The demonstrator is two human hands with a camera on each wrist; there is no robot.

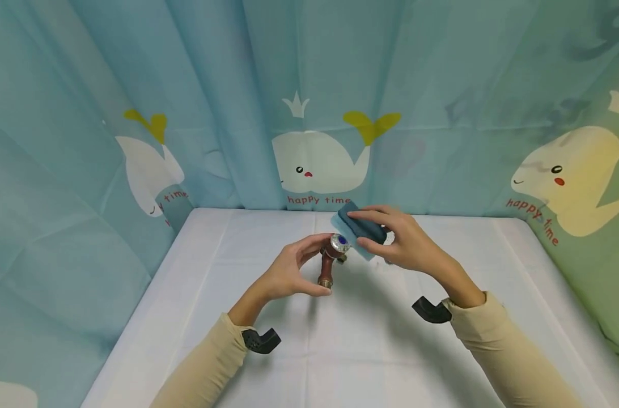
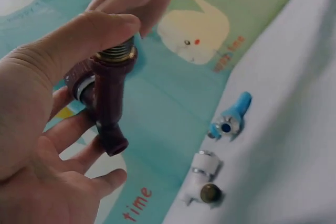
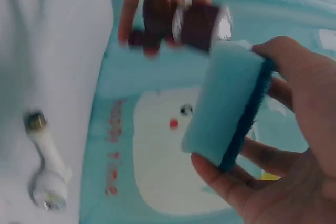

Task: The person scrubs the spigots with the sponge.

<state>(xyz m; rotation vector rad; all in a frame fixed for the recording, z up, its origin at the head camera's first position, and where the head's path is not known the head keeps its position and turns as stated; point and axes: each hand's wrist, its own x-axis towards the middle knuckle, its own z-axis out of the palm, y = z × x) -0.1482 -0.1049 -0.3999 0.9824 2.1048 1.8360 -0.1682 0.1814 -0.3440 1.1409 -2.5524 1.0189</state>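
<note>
My left hand (image 1: 287, 271) grips a brown water tap (image 1: 327, 265), its thumb across the threaded inlet and its fingers around the far side. A round silver cap with a blue centre tops the tap, facing up in the head view. In my right hand (image 1: 405, 241) is a two-layer sponge (image 1: 363, 226), pinched between thumb and fingers. Its soft light-blue side (image 3: 223, 93) faces the tap, the dark-blue scouring layer lies toward the palm. The sponge's edge is right at the silver cap. Both hands are raised over the table.
A blue tap (image 2: 231, 123) and a white tap (image 2: 203, 178) lie on the white-covered table (image 1: 352, 362) in the left wrist view. Patterned curtains (image 1: 223, 113) with whales hang at the table's back and sides. Black curved pieces (image 1: 261, 341) sit at both wrists.
</note>
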